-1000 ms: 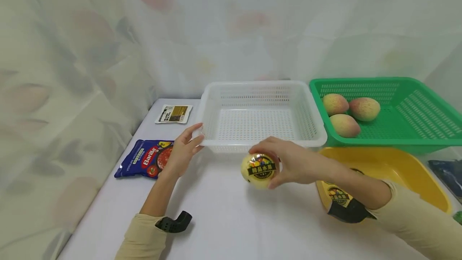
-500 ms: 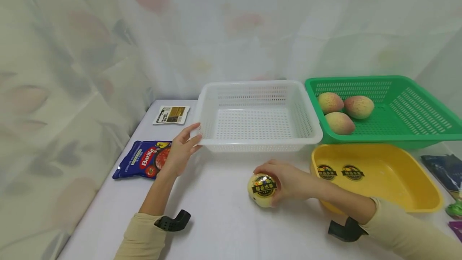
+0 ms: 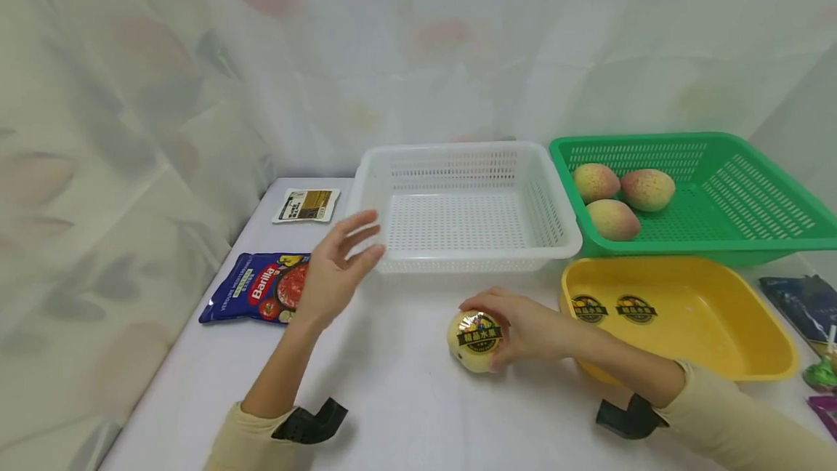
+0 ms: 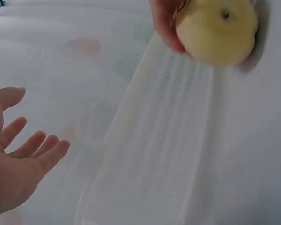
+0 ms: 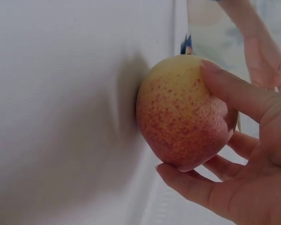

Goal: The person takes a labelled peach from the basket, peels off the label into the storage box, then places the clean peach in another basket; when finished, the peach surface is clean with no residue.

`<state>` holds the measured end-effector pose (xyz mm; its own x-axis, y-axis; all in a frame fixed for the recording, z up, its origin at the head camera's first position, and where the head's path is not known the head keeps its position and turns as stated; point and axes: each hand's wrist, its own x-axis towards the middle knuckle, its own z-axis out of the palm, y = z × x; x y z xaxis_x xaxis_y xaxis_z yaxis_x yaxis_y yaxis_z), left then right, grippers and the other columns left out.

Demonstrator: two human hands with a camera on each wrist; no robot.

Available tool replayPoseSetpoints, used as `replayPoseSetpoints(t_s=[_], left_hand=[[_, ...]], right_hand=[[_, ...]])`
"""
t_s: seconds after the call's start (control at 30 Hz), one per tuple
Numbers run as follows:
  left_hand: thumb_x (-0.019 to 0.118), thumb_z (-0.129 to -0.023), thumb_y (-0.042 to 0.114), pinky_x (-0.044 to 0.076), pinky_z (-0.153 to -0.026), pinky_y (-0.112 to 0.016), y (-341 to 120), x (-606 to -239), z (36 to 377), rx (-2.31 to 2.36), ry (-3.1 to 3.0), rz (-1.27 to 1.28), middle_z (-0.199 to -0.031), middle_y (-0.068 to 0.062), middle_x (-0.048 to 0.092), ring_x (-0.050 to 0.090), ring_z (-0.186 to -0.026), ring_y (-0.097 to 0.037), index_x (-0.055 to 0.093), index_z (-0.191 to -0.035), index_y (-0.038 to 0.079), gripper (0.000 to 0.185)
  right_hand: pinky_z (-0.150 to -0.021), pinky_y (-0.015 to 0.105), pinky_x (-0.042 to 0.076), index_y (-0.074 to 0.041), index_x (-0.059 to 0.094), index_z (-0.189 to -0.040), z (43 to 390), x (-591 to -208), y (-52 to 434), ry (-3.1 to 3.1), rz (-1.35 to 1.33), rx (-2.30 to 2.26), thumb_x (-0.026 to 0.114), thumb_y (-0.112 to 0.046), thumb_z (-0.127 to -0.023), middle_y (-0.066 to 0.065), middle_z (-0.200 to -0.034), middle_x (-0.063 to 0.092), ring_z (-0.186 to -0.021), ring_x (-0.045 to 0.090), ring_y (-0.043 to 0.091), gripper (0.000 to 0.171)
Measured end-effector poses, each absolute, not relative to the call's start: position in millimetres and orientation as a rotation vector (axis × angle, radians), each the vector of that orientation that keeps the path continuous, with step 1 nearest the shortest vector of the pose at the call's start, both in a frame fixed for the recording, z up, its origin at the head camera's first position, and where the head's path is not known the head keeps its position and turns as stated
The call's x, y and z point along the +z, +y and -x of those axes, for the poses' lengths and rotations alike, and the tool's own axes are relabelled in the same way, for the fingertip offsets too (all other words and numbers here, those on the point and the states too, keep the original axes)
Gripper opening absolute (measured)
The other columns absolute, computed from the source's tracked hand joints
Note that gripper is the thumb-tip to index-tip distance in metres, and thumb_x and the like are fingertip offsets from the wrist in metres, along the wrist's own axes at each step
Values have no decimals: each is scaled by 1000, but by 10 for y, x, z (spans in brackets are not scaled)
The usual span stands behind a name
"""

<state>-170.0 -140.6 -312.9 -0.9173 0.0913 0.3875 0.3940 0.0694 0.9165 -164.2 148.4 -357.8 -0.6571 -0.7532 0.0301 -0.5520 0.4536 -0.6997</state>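
A yellow peach (image 3: 475,341) with a round black-and-gold sticker is on the white tabletop, in front of the white basket (image 3: 477,254). My right hand (image 3: 530,327) holds it from the right side. In the right wrist view, the peach's (image 5: 185,115) red-speckled side faces the camera, with the thumb above and fingers below. My left hand (image 3: 331,275) is raised near the basket's front left corner, fingers spread and holding nothing. From the left wrist, that hand (image 4: 18,159) appears apart from the basket (image 4: 150,136).
Three peaches lie in the green basket (image 3: 752,244) at the back right. Before it stands a yellow basin (image 3: 713,365) with two stickers inside. A blue Barilla pouch (image 3: 251,288) and a small packet (image 3: 306,206) lie at left. A dark packet (image 3: 799,307) sits far right.
My right hand has lowered the peach onto the table and drawn it slightly nearer. My left hand has let go of the white basket's corner and lifted away from it.
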Motion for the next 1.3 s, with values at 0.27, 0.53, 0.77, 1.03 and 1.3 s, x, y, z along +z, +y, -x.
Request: replayPoseSetpoints(t_s=[0.27, 0.53, 0.77, 1.03, 1.3], left_hand=[[71, -87, 16, 43, -100, -39, -1004, -3467, 1579, -2112, -2508, 778, -141, -13, 44, 43, -127, -34, 46, -139, 4, 58], [81, -77, 24, 46, -97, -32, -797, -3810, 1520, -2038, -2810, 696, -143, 3, 42, 39, -130, -26, 42, -143, 16, 77], [85, -73, 20, 49, -89, -30, -697, -3873, 1465, -1918, -2838, 725, -132, 10, 50, 46, -123, -24, 49, -137, 25, 73], [82, -76, 29, 45, -95, -40, -687, -3871, 1465, -1734, -2883, 744, -134, 6, 50, 47, -121, -22, 49, -139, 22, 71], [85, -73, 27, 41, -100, -44, -670, -3882, 1466, -1679, -2869, 808, -134, -1, 51, 46, -122, -20, 46, -142, 15, 80]], right_hand=[[-92, 33, 46, -8, 51, -134, 1646, -3597, 1533, 2391, 1076, -1032, 87, -19, -69, 0, -120, 53, -103, 51, 15, 75], [-88, 33, 50, -7, 49, -135, 1644, -3665, 1592, 2397, 1109, -1097, 86, -27, -71, 7, -126, 52, -107, 50, 21, 76], [-94, 46, 48, -11, 46, -137, 1645, -3640, 1706, 2307, 994, -1226, 84, -29, -74, 5, -133, 48, -123, 41, 30, 76], [-89, 38, 52, -9, 56, -127, 1598, -3546, 1795, 2453, 834, -1289, 75, -31, -84, 7, -124, 56, -113, 51, 30, 52], [-73, 35, 58, 2, 62, -113, 1613, -3394, 1782, 2017, 350, -1488, 63, -30, -93, 11, -96, 65, -85, 65, 26, 38]])
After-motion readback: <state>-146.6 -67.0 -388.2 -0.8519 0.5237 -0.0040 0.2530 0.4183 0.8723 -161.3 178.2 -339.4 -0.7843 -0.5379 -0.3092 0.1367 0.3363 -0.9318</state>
